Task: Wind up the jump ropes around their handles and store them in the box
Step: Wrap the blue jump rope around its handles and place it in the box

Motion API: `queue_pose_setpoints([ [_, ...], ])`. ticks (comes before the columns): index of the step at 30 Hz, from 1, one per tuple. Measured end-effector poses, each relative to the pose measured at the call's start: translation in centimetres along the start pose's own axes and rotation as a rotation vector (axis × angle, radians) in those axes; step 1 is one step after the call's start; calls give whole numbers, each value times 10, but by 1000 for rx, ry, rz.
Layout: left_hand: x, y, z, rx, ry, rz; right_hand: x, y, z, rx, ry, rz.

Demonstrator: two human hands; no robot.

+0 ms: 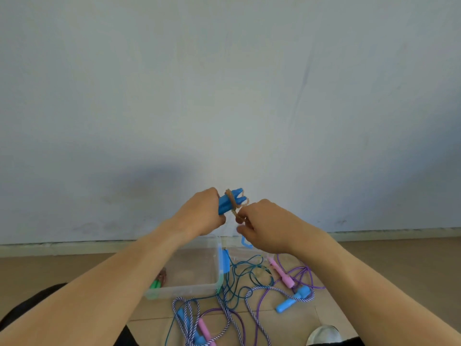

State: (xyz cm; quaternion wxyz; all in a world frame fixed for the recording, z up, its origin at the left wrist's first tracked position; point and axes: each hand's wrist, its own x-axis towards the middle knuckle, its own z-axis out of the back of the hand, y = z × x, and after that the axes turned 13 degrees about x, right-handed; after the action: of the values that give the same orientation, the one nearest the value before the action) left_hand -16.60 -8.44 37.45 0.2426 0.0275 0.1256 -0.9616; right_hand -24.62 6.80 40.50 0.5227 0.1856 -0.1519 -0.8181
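My left hand [203,213] grips a pair of blue handles [230,201] held together, raised in front of the wall. A tan rope [233,199] loops around them. My right hand [264,224] pinches the loose end of that tan rope just right of the handles. Below sits a clear plastic box [194,287] on the floor, with a wound rope with green handles [157,284] inside at its left. Right of the box lie tangled ropes: a teal one [249,273], a purple one with pink handles [280,273], and a striped one with blue handles [291,299].
More striped and purple rope with pink and blue handles [199,328] lies near my legs at the bottom. The box's clear lid with a blue latch [245,243] stands behind the box. A pale wall rises close behind. A shiny round object [324,334] sits at lower right.
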Motion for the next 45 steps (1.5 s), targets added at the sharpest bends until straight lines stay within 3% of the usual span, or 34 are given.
queue_pose_setpoints([
  [2,-4,-6,-6,125,99,2,-4,7,3,-182,49,69],
  [5,-10,-16,-19,262,250,-48,-6,17,11,-241,23,163],
  [8,-12,-19,-25,324,279,-229,-6,15,16,-145,0,193],
  [12,-25,-25,-12,414,270,-444,-8,3,31,28,-47,23],
  [15,-30,-29,-1,313,253,-517,-10,-14,35,403,47,-88],
  [18,-30,-28,9,63,244,-500,-11,-27,34,717,82,-112],
  [23,-27,-19,20,-448,256,-425,-5,-28,30,895,32,-53],
  [29,-19,-9,32,-692,191,-229,3,-22,23,1081,-74,-61],
  [33,-11,1,30,-803,149,-23,4,-20,17,896,-124,-124],
  [36,-8,7,29,-722,124,38,1,-16,17,638,-154,-121],
  [40,-2,6,19,-608,89,128,-5,3,16,347,-36,-43],
  [45,-10,-4,9,13,182,27,-7,16,11,13,-103,176],
])
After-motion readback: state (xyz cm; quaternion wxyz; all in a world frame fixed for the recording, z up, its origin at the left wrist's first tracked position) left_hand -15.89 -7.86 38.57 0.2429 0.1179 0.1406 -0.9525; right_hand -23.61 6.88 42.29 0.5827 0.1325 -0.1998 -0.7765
